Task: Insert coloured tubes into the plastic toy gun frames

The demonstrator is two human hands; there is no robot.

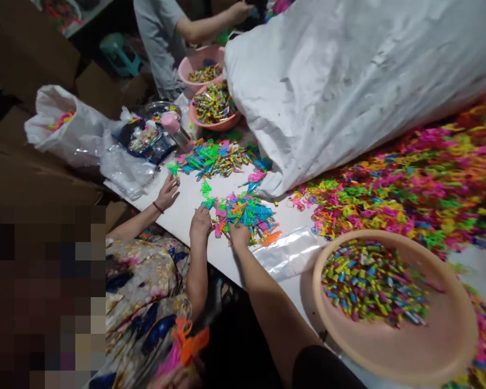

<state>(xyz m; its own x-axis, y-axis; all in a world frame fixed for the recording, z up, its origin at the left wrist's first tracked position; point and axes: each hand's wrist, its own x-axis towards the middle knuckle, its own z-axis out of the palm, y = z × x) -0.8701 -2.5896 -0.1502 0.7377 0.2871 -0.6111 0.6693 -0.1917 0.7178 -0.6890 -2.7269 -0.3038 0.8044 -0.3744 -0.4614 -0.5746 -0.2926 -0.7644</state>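
Three basins stand on the counter (194, 197): one near basin (437, 346) and two pink basins (194, 64) (222, 123) at the far end. One big white sack (348, 75) lies there, and one white plastic bag (71, 127) at the left. Four hands (168, 192) (200, 222) (240, 235) (241, 9) show, the small coloured pieces past counting.

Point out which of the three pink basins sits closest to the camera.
The large pink basin at lower right, holding small coloured pieces; the other two sit far off beside the white sack.

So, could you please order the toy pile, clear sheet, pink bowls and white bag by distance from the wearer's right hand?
1. Toy pile: under the right hand.
2. Clear sheet: just right of it.
3. Pink bowls: far end of the table.
4. White bag: far left.
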